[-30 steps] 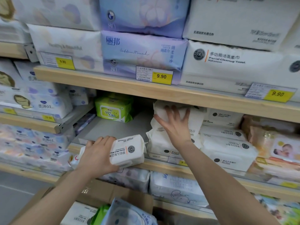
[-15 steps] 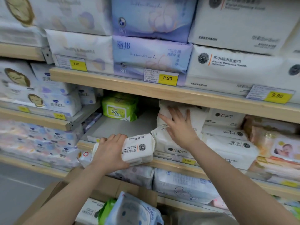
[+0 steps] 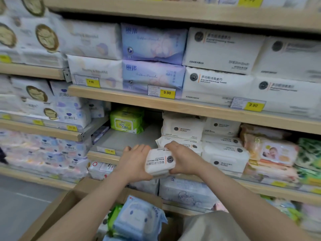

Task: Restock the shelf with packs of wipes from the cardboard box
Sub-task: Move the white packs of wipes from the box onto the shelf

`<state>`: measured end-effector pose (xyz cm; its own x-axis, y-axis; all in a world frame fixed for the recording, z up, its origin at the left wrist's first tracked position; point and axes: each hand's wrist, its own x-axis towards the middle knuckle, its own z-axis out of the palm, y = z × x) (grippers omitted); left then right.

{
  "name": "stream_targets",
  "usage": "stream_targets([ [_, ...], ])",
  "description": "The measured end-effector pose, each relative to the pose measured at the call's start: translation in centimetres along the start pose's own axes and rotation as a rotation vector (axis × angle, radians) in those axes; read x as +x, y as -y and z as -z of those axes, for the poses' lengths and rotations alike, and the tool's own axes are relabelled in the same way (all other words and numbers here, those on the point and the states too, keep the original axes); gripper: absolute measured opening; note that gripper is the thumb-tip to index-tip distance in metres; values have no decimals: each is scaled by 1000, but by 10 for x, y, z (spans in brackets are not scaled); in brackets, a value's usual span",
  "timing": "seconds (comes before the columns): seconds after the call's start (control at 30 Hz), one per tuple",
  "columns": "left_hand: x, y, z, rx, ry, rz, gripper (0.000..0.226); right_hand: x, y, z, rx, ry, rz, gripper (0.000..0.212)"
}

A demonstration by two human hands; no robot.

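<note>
A white pack of baby wipes [image 3: 159, 162] hangs in front of the middle shelf's wooden edge [image 3: 104, 156]. My left hand [image 3: 134, 160] grips its left end and my right hand [image 3: 184, 160] grips its right end. Behind my hands lies a bare grey stretch of shelf floor [image 3: 125, 140], with a green wipes pack [image 3: 126, 121] at its back and a stack of white wipes packs [image 3: 182, 131] to the right. Below my arms stands the open cardboard box [image 3: 81, 193] holding a blue wipes pack [image 3: 139, 218] and a green one.
Large tissue packs [image 3: 152, 73] fill the shelf above, with yellow price tags [image 3: 167, 92] on the wooden edge. More white packs [image 3: 224, 157] and baby-print packs [image 3: 272, 152] crowd the right. Grey floor [image 3: 26, 200] shows at lower left.
My right hand has left the white stack on the shelf and come down onto the right end of the pack in my left hand. The pack has shifted right.
</note>
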<state>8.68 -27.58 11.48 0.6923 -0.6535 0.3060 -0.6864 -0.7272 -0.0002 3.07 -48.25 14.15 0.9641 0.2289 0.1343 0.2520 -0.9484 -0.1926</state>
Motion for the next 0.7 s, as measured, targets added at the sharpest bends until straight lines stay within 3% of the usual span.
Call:
stream_targets([
  [0.13, -7, 2, 2, -105, 27, 6, 89, -21, -14, 17, 0, -17, -35, 79],
  [0.23, -4, -8, -4, -258, 90, -9, 84, -33, -24, 22, 9, 18, -41, 82],
  [0.47, 15, -32, -13, -320, 56, -75, 81, -47, -23, 22, -447, 13, 120, 101],
  [0.6, 32, -53, -14, -264, 42, -121, 83, -50, -30, 19, -332, -5, 72, 94],
  [0.7, 49, -68, -9, -391, 11, -115, 97, -63, -55, 32, -354, -75, 46, 91],
])
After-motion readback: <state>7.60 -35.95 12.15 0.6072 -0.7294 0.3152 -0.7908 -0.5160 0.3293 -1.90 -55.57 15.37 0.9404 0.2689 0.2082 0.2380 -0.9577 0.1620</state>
